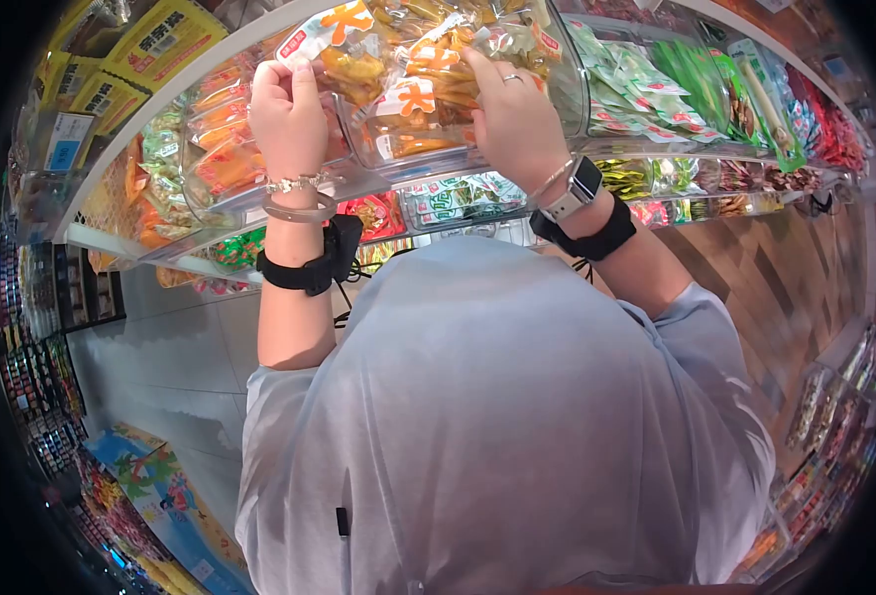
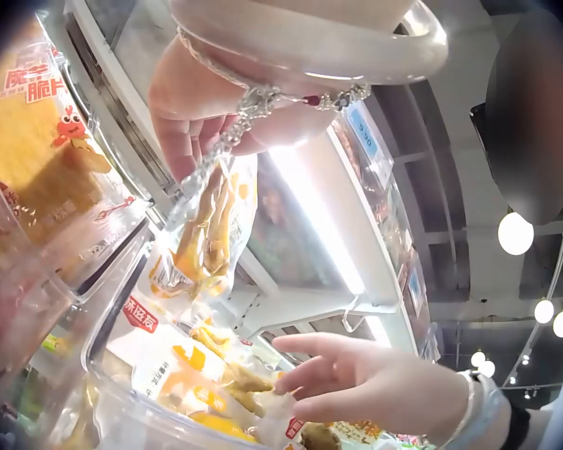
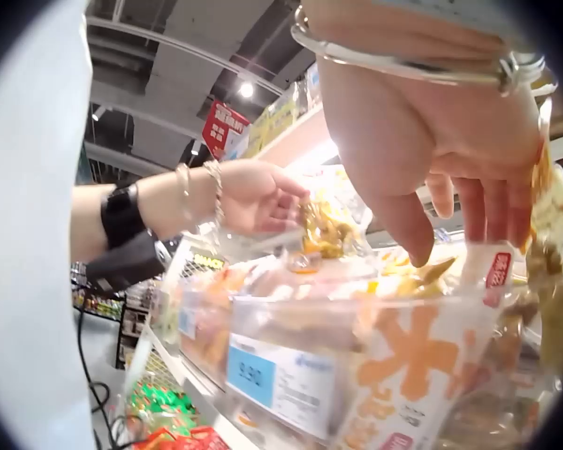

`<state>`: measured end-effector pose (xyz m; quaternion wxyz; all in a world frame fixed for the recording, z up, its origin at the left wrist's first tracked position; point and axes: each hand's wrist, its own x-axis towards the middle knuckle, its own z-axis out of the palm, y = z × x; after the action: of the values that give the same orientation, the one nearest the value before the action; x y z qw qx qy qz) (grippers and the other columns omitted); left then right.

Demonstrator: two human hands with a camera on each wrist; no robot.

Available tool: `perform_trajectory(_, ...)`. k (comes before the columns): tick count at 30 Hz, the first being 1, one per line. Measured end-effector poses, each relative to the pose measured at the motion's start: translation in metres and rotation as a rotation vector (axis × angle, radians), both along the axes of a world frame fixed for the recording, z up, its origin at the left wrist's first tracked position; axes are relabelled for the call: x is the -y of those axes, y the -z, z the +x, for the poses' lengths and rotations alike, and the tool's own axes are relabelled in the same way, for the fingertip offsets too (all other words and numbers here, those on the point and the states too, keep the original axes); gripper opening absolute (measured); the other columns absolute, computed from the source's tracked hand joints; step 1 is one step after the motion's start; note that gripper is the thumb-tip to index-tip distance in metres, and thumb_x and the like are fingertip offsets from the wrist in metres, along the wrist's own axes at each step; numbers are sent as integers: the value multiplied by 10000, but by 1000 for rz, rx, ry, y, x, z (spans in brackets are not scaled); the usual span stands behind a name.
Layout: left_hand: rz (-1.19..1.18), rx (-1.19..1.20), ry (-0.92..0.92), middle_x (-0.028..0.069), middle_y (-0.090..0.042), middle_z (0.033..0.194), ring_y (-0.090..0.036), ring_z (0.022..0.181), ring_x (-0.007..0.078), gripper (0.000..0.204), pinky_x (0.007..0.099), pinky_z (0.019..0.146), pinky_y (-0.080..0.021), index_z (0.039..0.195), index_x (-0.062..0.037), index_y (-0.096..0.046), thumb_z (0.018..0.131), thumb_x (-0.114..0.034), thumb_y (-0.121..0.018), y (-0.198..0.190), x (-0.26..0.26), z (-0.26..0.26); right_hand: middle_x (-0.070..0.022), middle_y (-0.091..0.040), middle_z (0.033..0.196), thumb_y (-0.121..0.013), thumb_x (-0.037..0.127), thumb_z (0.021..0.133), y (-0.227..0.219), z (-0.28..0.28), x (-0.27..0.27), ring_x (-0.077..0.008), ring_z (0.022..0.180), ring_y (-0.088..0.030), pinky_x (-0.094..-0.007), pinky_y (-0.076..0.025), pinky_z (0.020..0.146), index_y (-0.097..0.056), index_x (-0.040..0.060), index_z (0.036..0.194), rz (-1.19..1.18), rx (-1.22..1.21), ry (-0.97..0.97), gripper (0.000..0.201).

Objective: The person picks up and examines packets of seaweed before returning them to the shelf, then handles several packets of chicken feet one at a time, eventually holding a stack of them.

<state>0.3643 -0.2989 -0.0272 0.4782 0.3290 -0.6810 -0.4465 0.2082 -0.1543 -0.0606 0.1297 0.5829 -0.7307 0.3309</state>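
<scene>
My left hand [image 1: 291, 114] pinches the top edge of a clear snack packet [image 2: 206, 234] with yellow-brown pieces inside. The packet hangs upright over a clear plastic bin [image 2: 96, 352] in the left wrist view. My right hand [image 1: 519, 119] is over the same bin, its fingers loosely extended among the packets. In the left wrist view the right fingertips touch the heaped packets [image 2: 183, 370], which have white and orange print. The right wrist view shows the right hand [image 3: 432, 141] palm down, close over a packet [image 3: 418, 361] with a large orange character.
A price tag [image 3: 280, 382] is on the bin's front. Green and white packets [image 1: 621, 84] fill the bin to the right, orange ones [image 1: 225, 129] the left. A lower shelf holds more packets [image 1: 467, 198]. Yellow packs [image 1: 165, 45] stand at upper left.
</scene>
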Motion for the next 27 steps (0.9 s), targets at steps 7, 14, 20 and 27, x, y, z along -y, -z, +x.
perform_trajectory(7, 36, -40, 60, 77, -596, 843, -575, 623, 95, 117, 209, 536, -498, 835, -33, -461, 892, -136, -464, 8, 3, 10, -134, -593, 673, -539, 104, 728, 13, -28, 16, -271, 681, -584, -377, -438, 655, -599, 56, 811, 148, 112, -5, 113)
perform_trajectory(14, 142, -85, 116, 68, -588, 838, -573, 672, 96, 127, 227, 569, -513, 838, -36, -460, 899, -147, -454, 8, 3, 13, -66, -606, 678, -564, 130, 788, 11, -54, 17, -118, 668, -590, -253, -453, 583, -579, -7, 816, -2, 779, -111, 140)
perform_trajectory(20, 140, -55, 106, 63, -584, 869, -569, 691, 89, 112, 231, 572, -516, 859, -45, -474, 900, -145, -444, 4, 3, 8, -52, -613, 833, -506, 87, 854, 3, -55, 12, -90, 747, -578, -215, -456, 665, -546, -15, 949, -284, 1062, -293, 145)
perform_trajectory(27, 432, -210, 212, 33, -525, 825, -534, 631, 103, 128, 254, 534, -536, 938, -40, -459, 889, -152, -421, 9, -14, -18, -41, -612, 833, -506, 100, 864, 3, -55, 17, -83, 752, -568, -208, -441, 667, -535, -3, 1018, -166, 1277, -486, 187)
